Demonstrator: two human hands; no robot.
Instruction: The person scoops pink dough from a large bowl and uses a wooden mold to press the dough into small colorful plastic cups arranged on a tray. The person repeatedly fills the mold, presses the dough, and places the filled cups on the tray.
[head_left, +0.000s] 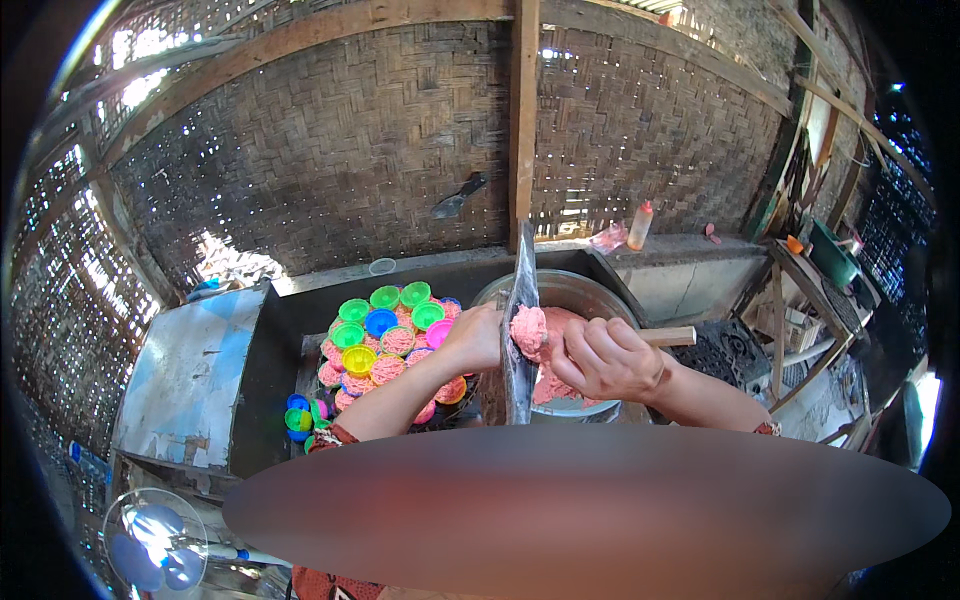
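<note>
My right hand [612,358] is closed round a pale wooden handle [672,337]; the tool's working end is hidden. Just left of its fingers, a lump of pink moist mixture [529,331] rests against an upright thin grey panel [522,290]. More pink mixture [553,388] lies below in a wide metal pot [590,290]. My left hand [474,338] is on the panel's other side, its fingers hidden behind the edge. Left of it stand many small plastic cups, among them a green one [354,310] and a yellow one [359,360], several filled with pink crumbly mixture [388,369].
A dark trough-like edge [420,272] runs behind the cups. More small cups [299,418] lie at the left, beside a worn metal-covered box [190,380]. A bottle [640,225] stands on the back ledge. A wooden post [525,120] rises behind the panel. At lower left is a fan [155,545].
</note>
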